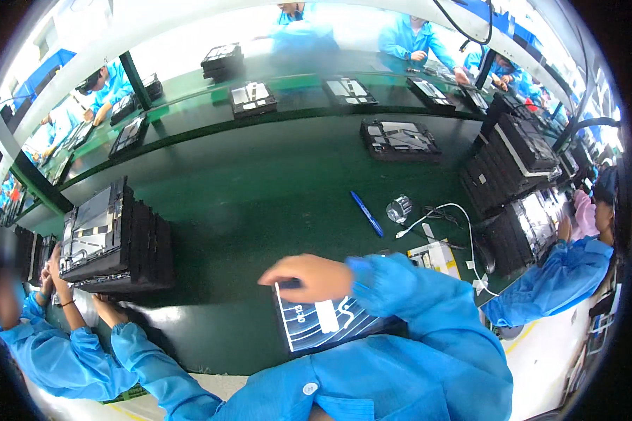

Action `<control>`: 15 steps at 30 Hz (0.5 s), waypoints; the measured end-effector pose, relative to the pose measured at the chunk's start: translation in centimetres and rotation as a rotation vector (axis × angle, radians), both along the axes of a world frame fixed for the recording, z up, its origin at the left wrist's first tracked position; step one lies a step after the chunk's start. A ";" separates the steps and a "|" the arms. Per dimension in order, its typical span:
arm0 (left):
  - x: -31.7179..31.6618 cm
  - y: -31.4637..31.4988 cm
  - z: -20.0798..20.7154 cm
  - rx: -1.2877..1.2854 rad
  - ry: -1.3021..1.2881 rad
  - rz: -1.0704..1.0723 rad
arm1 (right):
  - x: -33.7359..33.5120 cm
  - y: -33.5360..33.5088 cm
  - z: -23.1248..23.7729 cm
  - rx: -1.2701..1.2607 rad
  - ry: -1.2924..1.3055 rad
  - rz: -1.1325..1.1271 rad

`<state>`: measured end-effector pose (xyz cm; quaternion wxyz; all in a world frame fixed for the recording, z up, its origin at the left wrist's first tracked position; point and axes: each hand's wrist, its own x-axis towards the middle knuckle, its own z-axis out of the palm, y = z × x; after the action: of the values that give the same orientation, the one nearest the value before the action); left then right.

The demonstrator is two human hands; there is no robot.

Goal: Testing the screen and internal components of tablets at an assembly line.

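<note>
Seen from the tablet [295,338] on the near edge of the bench [253,189], with the right hand [307,276] over its far-left part, a stack of trays [140,242] stands at 10 o'clock, the left hand [106,310] at its near lower edge. At 1 o'clock lie the pen [366,213], then a round object [399,209] just right of it, and farther behind both, a separate tray [401,140]. The cable [468,238] lies at 2 o'clock, before a taller stack [502,165] between 1 and 2.

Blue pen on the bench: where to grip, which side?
The blue pen is probably best pinched mid-barrel across its width, from above and left: it's slim, lies flat and slanted, and a clear round item sits close on its right.
</note>
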<state>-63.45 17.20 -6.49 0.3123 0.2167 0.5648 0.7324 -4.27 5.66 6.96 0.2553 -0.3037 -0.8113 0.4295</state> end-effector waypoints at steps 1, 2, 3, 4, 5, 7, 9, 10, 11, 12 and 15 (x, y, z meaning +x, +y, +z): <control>2.3 -1.1 1.0 0.001 0.003 -0.001 | 2.1 -2.2 -0.5 0.162 0.000 -0.059; 4.9 -2.9 2.3 -0.021 -0.003 0.037 | 3.9 -4.5 -0.5 0.207 -0.062 -0.144; 6.9 -4.5 3.1 -0.042 -0.011 0.080 | 5.5 -6.7 -0.5 0.252 -0.124 -0.224; 6.9 -7.2 2.2 -0.121 0.603 0.030 | 6.9 -8.6 -0.7 0.271 -0.157 -0.286; 7.3 -9.5 1.4 -0.197 1.217 -0.030 | 8.2 -10.3 -0.8 0.290 -0.192 -0.356; 17.2 -13.0 6.1 -0.099 0.673 -0.174 | 10.3 -13.7 -0.4 0.329 -0.315 -0.468; 23.2 -16.5 7.3 -0.107 0.764 -0.406 | 11.1 -16.2 -1.1 0.360 -0.442 -0.561; 26.1 -17.9 7.4 -0.085 0.776 -0.586 | 11.3 -17.0 -2.2 0.366 -0.452 -0.655; 28.6 -18.8 7.6 -0.062 0.780 -0.767 | 11.4 -17.6 -3.0 0.371 -0.465 -0.747; 30.4 -19.4 7.7 -0.091 0.846 -0.932 | 11.4 -18.0 -3.6 0.380 -0.429 -0.774; 35.1 -20.2 10.9 -0.166 1.034 -1.317 | 11.7 -18.6 -3.5 0.394 -0.448 -0.734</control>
<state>-28.36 -2.98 4.37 0.3926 0.7867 0.4469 0.1652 7.48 -12.98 3.43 0.2614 -0.6013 -0.7515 0.0727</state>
